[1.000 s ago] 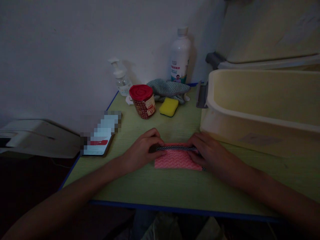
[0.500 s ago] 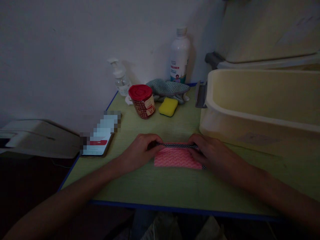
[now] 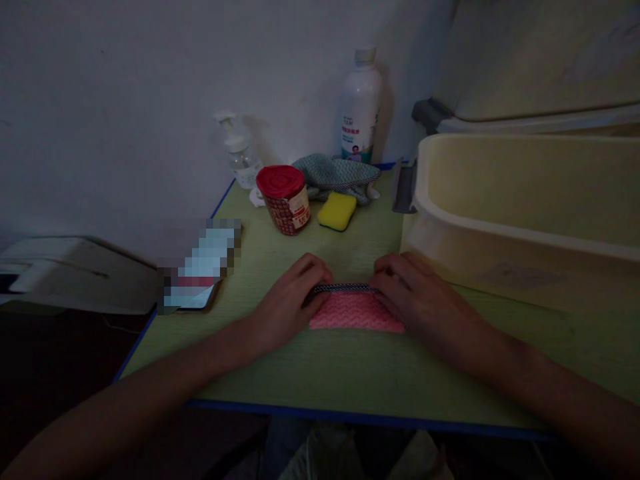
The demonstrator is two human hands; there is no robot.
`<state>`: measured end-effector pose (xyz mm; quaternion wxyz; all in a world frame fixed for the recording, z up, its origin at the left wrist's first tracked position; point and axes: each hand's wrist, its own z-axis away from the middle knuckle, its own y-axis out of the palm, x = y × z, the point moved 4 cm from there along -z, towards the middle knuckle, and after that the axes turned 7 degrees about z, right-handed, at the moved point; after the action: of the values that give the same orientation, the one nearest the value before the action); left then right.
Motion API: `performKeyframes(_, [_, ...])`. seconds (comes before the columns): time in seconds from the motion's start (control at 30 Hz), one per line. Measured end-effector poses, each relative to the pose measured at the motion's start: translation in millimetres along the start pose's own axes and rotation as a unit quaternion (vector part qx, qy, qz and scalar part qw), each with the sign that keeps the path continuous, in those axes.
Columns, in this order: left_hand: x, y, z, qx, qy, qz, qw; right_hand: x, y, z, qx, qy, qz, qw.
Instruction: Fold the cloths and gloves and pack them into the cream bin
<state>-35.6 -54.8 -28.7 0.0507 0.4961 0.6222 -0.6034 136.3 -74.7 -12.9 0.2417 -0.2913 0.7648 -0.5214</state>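
Note:
A folded pink cloth (image 3: 356, 313) with a dark checked edge lies on the green tabletop (image 3: 320, 380) in front of me. My left hand (image 3: 295, 300) pinches the left end of that dark edge between thumb and fingers. At the opposite end, my right hand (image 3: 413, 297) has its fingers bent over the cloth's upper right corner, gripping it. The fingertips of both hands are partly hidden behind the edge.
Behind the cloth are a yellow sponge (image 3: 337, 211), a red-topped roll (image 3: 284, 199), a blue-grey cloth (image 3: 333, 175), a pump bottle (image 3: 240, 157) and a white bottle (image 3: 360, 107). A phone (image 3: 203, 267) lies left; a cream bin (image 3: 500, 230) stands right.
Both hands have shifted slightly away from me at the cloth's far edge, and their fingers are more raised and bent. My right hand has moved a little inward along the edge.

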Motion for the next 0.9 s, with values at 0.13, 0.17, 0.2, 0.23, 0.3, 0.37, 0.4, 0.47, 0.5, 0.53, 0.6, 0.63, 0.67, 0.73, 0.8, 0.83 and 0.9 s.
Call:
performKeyframes(0.13, [-7, -0.1, 3, -0.037, 0.122, -0.070, 0.989, 5, 0, 1, 0.019, -0.061, -0.016, 0.998])
performKeyframes(0.17, [-9, 0.4, 3, -0.035, 0.151, -0.084, 0.984, 6, 1, 1, 0.027, -0.065, -0.021, 0.997])
performKeyframes(0.2, [-11, 1.1, 4, -0.028, 0.175, -0.095, 0.980, 7, 1, 1, 0.032, -0.068, -0.026, 0.997])
performKeyframes(0.23, [-12, 2.0, 4, -0.016, 0.194, -0.103, 0.975, 7, 2, 1, 0.029, -0.068, -0.030, 0.997])
performKeyframes(0.3, [-13, 3.5, 5, 0.007, 0.217, -0.111, 0.970, 7, 1, 1, 0.014, -0.068, -0.037, 0.997])
performKeyframes(0.37, [-12, 4.4, 4, 0.023, 0.221, -0.113, 0.969, 7, 1, 1, -0.004, -0.072, -0.044, 0.996])
performKeyframes(0.4, [-11, 4.5, 4, 0.024, 0.218, -0.114, 0.969, 7, 1, 1, -0.012, -0.074, -0.046, 0.996])
performKeyframes(0.47, [-9, 4.7, 3, 0.023, 0.211, -0.116, 0.970, 7, 2, 1, -0.011, -0.075, -0.046, 0.996])
performKeyframes(0.5, [-8, 4.8, 3, 0.021, 0.206, -0.112, 0.972, 6, 3, 1, -0.011, -0.071, -0.046, 0.996])
performKeyframes(0.53, [-7, 4.8, 2, 0.017, 0.203, -0.106, 0.973, 5, 4, 2, -0.008, -0.063, -0.045, 0.997])
performKeyframes(0.6, [-5, 4.5, 2, 0.005, 0.196, -0.088, 0.977, 3, 7, 3, -0.007, -0.049, -0.045, 0.998])
performKeyframes(0.63, [-5, 4.2, 1, -0.003, 0.193, -0.080, 0.978, 1, 8, 4, -0.008, -0.043, -0.046, 0.998])
performKeyframes(0.67, [-4, 3.9, 1, -0.012, 0.191, -0.074, 0.979, 0, 8, 4, -0.008, -0.038, -0.049, 0.998])
performKeyframes(0.73, [-4, 3.9, 0, -0.023, 0.189, -0.071, 0.979, -1, 10, 5, -0.002, -0.032, -0.054, 0.998])
performKeyframes(0.8, [-3, 4.5, 0, -0.026, 0.188, -0.071, 0.979, -2, 9, 4, 0.005, -0.024, -0.061, 0.998])
performKeyframes(0.83, [-3, 4.7, 0, -0.028, 0.186, -0.071, 0.980, -2, 9, 3, 0.007, -0.021, -0.062, 0.998])
performKeyframes(0.9, [-3, 4.9, 0, -0.030, 0.182, -0.066, 0.981, -2, 8, 2, 0.009, -0.017, -0.059, 0.998])
